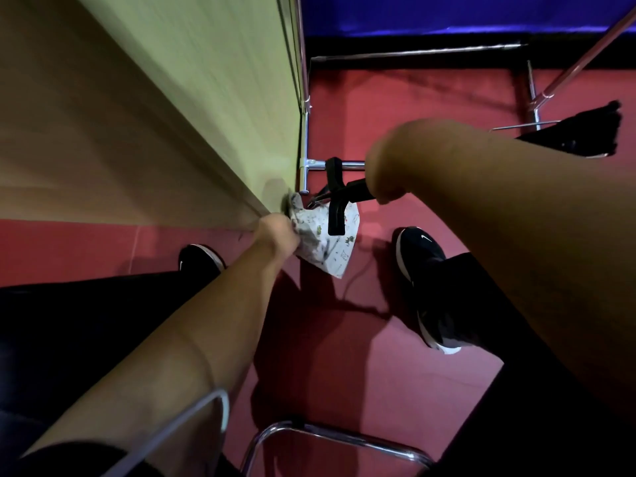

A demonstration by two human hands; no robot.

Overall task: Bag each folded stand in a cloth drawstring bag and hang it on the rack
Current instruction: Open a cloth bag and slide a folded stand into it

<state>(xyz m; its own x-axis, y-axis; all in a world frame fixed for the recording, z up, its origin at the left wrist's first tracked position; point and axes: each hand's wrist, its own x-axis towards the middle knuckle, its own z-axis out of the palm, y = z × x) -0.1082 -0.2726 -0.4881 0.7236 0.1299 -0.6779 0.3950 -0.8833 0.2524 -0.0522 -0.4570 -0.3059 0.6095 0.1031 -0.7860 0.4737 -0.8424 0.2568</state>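
Observation:
A white printed cloth drawstring bag (330, 246) hangs in the middle of the head view, just off the table's near corner. My left hand (278, 232) grips the bag at its left side. A black folded stand (335, 208) sticks out of the bag's top. My right hand (382, 173) is curled round one black arm of the stand, above and to the right of the bag. A chrome rack bar (347, 164) runs behind the stand. A dark bag (581, 132) hangs on the rack at the far right.
A pale wooden table (137, 115) fills the upper left. Red floor (395, 356) lies below, with my two black shoes (423, 270) on it. Chrome tubes (330, 438) of a chair curve at the bottom. A blue wall (447, 12) closes the far side.

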